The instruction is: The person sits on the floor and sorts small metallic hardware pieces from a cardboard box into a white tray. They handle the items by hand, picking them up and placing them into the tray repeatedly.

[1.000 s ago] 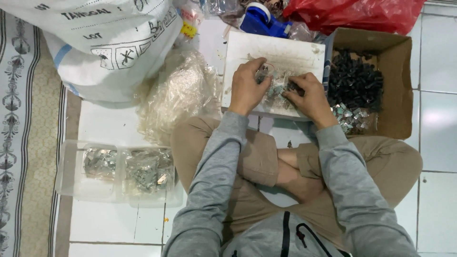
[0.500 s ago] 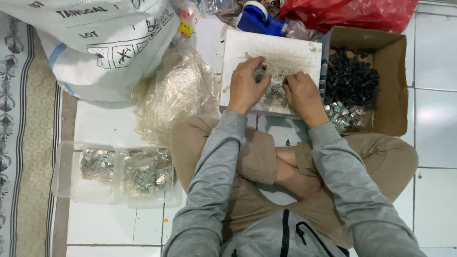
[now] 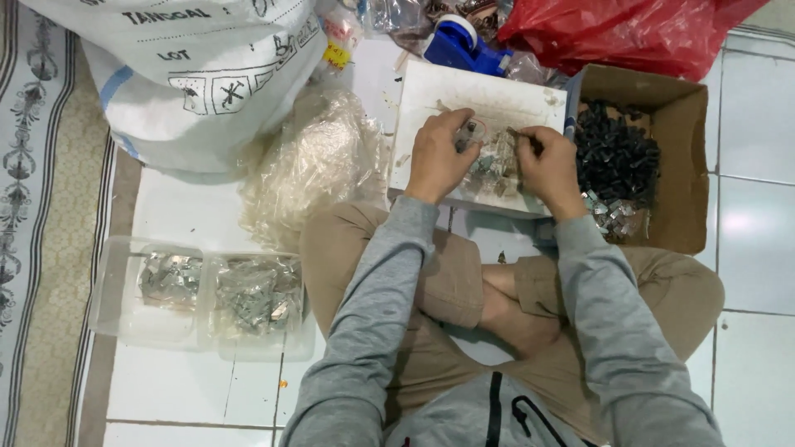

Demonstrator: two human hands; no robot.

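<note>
I sit cross-legged on a tiled floor with a white board [image 3: 464, 91] across my knees. A heap of small silvery metal parts [image 3: 495, 161] lies on it between my hands. My left hand [image 3: 439, 157] pinches a small part at the heap's left edge. My right hand [image 3: 548, 165] has its fingers closed on another small part at the heap's right edge. Both hands rest on the board, a few centimetres apart.
A cardboard box [image 3: 687, 182] of dark small parts sits at my right. Two clear plastic tubs [image 3: 108, 290] with bagged metal parts stand at my left. A white sack [image 3: 182, 74], crumpled clear bags [image 3: 315, 165], a blue tape dispenser [image 3: 460, 45] and a red bag [image 3: 613, 33] lie beyond.
Both hands shifted slightly on the board; the right hand drew back from the heap's middle to its right edge. The view moved a little.
</note>
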